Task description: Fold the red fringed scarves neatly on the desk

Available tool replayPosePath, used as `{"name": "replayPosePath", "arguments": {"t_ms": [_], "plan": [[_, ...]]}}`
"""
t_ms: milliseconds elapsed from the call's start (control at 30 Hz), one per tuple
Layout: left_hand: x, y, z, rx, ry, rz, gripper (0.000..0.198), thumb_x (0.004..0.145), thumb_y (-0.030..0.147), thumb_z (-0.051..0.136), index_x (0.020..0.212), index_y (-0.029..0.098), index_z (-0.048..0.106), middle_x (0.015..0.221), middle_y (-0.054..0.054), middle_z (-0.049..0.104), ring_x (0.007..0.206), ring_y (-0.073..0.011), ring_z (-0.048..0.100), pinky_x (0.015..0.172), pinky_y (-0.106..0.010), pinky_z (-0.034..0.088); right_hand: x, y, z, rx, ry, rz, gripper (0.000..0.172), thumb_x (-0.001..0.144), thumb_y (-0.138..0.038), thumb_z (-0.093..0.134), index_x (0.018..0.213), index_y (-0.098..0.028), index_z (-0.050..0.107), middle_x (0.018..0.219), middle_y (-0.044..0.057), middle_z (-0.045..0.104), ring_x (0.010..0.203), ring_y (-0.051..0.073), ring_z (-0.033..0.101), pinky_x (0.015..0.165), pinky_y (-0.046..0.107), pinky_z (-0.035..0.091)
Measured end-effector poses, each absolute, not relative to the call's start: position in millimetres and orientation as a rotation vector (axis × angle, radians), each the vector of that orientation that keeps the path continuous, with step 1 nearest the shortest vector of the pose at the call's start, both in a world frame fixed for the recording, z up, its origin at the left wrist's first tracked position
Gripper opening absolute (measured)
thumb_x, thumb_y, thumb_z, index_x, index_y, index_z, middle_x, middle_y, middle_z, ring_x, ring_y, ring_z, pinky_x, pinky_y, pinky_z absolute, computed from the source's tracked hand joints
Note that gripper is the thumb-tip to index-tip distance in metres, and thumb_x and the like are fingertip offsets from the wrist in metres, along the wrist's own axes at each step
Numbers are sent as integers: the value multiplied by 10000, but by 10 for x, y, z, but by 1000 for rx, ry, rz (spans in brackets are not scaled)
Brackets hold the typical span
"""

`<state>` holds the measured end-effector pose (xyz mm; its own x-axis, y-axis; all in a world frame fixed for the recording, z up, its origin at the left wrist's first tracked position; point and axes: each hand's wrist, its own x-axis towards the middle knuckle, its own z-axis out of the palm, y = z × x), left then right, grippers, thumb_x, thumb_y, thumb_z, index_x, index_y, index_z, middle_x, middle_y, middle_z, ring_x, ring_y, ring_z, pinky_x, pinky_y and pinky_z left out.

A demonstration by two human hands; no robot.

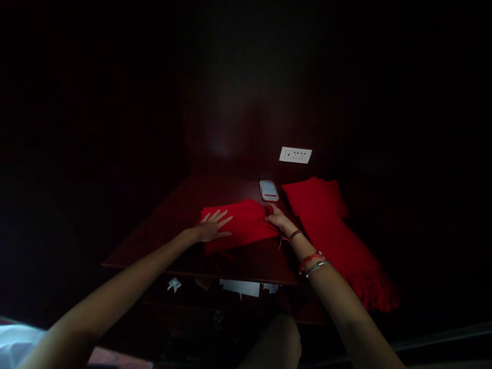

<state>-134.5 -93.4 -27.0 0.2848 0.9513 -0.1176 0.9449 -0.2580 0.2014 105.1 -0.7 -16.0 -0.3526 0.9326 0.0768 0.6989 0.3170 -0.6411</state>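
A folded red cloth (246, 223) lies on a dark wooden table (169, 220). My left hand (212, 227) rests flat on the cloth's left part, fingers stretched out. My right hand (277, 219) presses on the cloth's right edge; its fingers point forward and lie on the fabric, and bracelets ring the wrist. A second red cloth with a fringe (338, 241) lies to the right and hangs over the table's front edge.
A phone (268, 190) with a lit screen lies behind the folded cloth. A white socket plate (295, 155) sits on the dark wall behind. Scraps of white paper (240, 287) lie on a shelf under the table. The room is very dark.
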Motion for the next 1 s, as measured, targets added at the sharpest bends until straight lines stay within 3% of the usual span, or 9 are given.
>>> {"name": "replayPosePath", "arguments": {"t_ms": [100, 167, 267, 433, 533, 633, 767, 900, 1000], "plan": [[-1742, -960, -142, 2300, 1688, -54, 689, 731, 575, 393, 1311, 270, 181, 1385, -81, 61, 1251, -298, 12, 956, -495, 99, 1129, -88, -137, -1465, -2189, 753, 361, 599, -11, 437, 896, -135, 599, 773, 34, 626, 738, 149, 581, 701, 273, 447], [-1930, -962, -43, 2304, 1649, -105, 683, 720, 553, 428, 1304, 287, 194, 1386, -62, 68, 1252, -293, 12, 958, -497, 89, 1175, -179, -78, -1463, -2210, 718, 342, 578, 21, 439, 805, -151, 628, 797, 37, 622, 812, 161, 564, 777, 281, 414], [-1989, -895, 42, 2315, 1637, -95, 655, 700, 530, 473, 1275, 278, 286, 1382, -59, 121, 1252, -287, 49, 969, -461, 119, 1075, -360, 11, -1229, -2267, 522, 376, 648, -12, 434, 961, -153, 589, 1001, 70, 563, 976, 160, 481, 888, 291, 331], [-1755, -724, -163, 2321, 1827, 159, 543, 823, 490, 256, 1301, 233, 240, 1382, -65, 148, 1254, -246, 102, 978, -402, 160, 675, -590, -61, -621, -2631, 481, 511, 717, -219, 517, 1204, -157, 374, 1146, 85, 475, 1034, 160, 426, 881, 290, 327], [-1709, -702, -349, 2351, 1890, 157, 521, 837, 466, 238, 1309, 247, 209, 1382, -64, 150, 1254, -247, 102, 975, -441, 134, 739, -585, -156, -616, -2781, 532, 398, 726, -162, 487, 1121, -155, 443, 991, 57, 553, 866, 132, 502, 767, 242, 382], [-1740, -710, -416, 2386, 1877, 150, 519, 841, 473, 224, 1312, 257, 192, 1379, -59, 165, 1254, -240, 113, 974, -440, 138, 1094, -514, -158, -640, -2929, 443, 225, 720, -81, 438, 883, -167, 568, 813, 19, 569, 732, 108, 507, 700, 212, 381], [-1745, -700, -375, 2410, 1907, 63, 512, 850, 458, 209, 1315, 246, 183, 1383, -57, 147, 1255, -232, 105, 979, -427, 135, 1556, -394, -10, -946, -2997, 241, 169, 665, -55, 485, 749, -153, 596, 786, 42, 549, 697, 119, 505, 678, 215, 383], [-1704, -688, -334, 2402, 1905, 24, 524, 846, 480, 198, 1316, 250, 176, 1386, -66, 132, 1258, -227, 89, 983, -432, 117, 1416, -288, 130, -1040, -2755, 157, 167, 733, -128, 465, 844, -149, 589, 865, 71, 540, 809, 143, 503, 763, 246, 379], [-1679, -707, -330, 2402, 1930, 43, 519, 848, 475, 190, 1318, 257, 165, 1390, -54, 113, 1260, -228, 73, 983, -445, 104, 977, -236, 80, -972, -2612, 208, 302, 792, -270, 438, 1055, -141, 512, 1041, 102, 509, 994, 174, 439, 863, 299, 333]]}}
